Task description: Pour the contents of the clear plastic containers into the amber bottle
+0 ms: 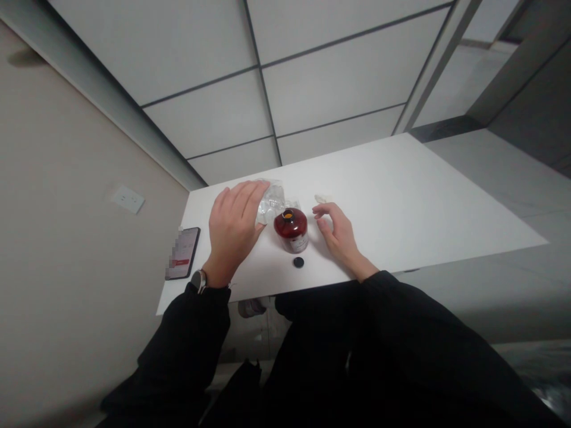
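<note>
A glossy, rounded dark-red bottle (289, 227) stands upright mid-frame between left hand (234, 219), gripping clear plastic (273, 201), and empty, loosely parted right hand (339, 235).

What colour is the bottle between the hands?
The bottle is dark red, with a pale label; the head view shows it best.

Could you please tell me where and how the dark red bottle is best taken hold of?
I'd grip the dark red bottle around its wide, rounded body, from the right, where the right hand is close. It stands upright and uncapped, so a level side grip should keep fingers off the open neck; the left hand occupies the other side.
</note>
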### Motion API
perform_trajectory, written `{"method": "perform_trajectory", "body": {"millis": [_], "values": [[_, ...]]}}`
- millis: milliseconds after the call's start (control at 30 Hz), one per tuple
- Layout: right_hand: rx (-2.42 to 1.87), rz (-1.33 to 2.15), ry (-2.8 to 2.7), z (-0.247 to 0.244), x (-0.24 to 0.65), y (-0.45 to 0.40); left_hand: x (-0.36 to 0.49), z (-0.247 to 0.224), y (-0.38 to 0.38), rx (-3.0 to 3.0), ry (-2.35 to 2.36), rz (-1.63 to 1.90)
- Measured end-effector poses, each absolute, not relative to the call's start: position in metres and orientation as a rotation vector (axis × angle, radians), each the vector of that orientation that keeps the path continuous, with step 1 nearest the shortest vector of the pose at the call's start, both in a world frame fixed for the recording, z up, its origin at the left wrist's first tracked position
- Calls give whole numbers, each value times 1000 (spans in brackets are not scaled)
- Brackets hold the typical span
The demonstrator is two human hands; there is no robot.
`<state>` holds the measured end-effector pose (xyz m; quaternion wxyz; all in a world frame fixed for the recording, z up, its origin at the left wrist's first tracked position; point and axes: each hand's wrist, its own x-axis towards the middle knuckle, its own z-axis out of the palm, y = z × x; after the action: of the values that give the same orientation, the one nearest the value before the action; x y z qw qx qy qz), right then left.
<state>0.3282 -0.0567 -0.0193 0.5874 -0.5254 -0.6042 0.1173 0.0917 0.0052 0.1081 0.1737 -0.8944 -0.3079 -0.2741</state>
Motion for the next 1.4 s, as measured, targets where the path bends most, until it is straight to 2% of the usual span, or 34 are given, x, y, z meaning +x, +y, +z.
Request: {"method": "perform_trajectory", "body": {"millis": [1400], "values": [[-1205,192,-1396,-26,333,-53,92,107,7,-2517,-824,-784]]}}
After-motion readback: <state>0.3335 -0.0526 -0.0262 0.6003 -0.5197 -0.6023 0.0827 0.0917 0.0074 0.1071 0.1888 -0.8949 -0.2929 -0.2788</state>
